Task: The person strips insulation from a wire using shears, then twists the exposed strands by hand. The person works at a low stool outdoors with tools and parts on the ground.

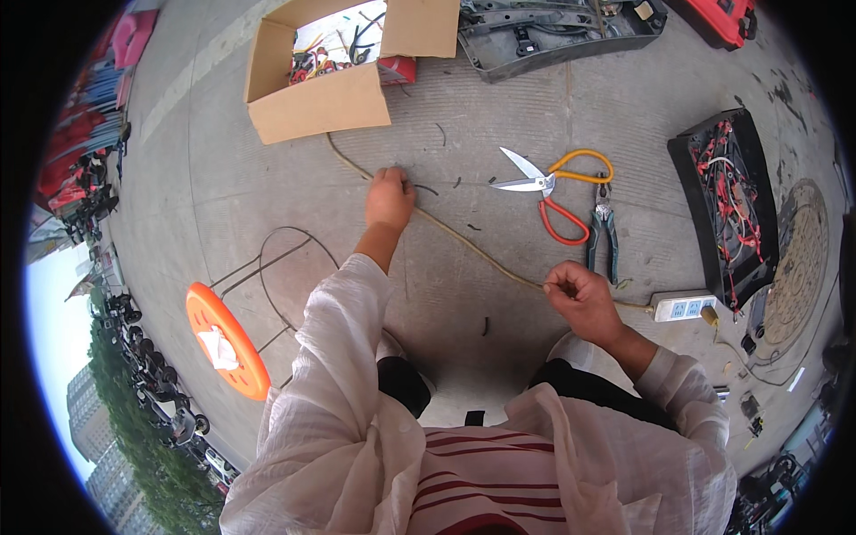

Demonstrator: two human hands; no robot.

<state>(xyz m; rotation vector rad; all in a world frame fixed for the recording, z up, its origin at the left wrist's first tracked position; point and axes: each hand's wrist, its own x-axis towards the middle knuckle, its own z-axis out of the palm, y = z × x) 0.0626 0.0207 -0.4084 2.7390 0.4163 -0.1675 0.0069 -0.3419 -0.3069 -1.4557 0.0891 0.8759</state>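
Observation:
A tan electric cable (pixel 473 247) runs from near the cardboard box, under my left hand (pixel 390 198), across to my right hand (pixel 584 297) and on to a white power strip (pixel 683 308). My left hand is closed on the cable near the box. Farther right and nearer me, the fingers of my right hand are curled around the same cable. Beyond my right hand lie open scissors (pixel 546 184) with one yellow and one red handle. Beside them is a pair of pliers (pixel 604 234) with dark green handles.
A cardboard box (pixel 321 114) of wire pieces stands far left of centre, beside a dark plastic tray (pixel 562 43). A black bin (pixel 691 192) of red wiring sits right, near a manhole cover (pixel 796 267). An orange-topped stool (pixel 252 370) lies left. Short wire scraps (pixel 426 189) dot the concrete.

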